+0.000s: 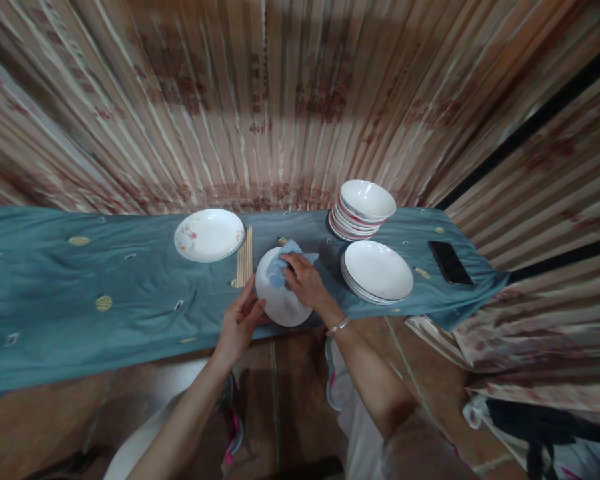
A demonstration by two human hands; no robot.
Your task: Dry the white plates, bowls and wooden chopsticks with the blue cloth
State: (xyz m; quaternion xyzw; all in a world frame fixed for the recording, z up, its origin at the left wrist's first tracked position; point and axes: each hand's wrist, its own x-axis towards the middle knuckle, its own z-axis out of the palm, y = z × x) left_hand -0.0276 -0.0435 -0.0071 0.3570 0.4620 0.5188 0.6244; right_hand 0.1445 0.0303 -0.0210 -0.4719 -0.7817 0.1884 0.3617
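Observation:
A white plate [290, 310] is at the front edge of the cloth-covered table, between my two hands. My left hand [241, 319] grips its left rim, the thumb on top and the other fingers partly hidden beneath. A light blue cloth [279, 270] lies bunched on the upper part of the plate. My right hand [304, 280], with a silver bracelet at the wrist, has its fingers closed on that cloth and presses it to the plate. Just left of the plate lies a row of wooden chopsticks [245, 259].
A flower-patterned plate [211, 235] sits at the back left, on another plate. To the right are a stack of white plates [379, 270] and, behind it, a stack of bowls [366, 200]. A black phone [450, 262] lies near the right end of the teal tablecloth [145, 293]. Curtains hang behind.

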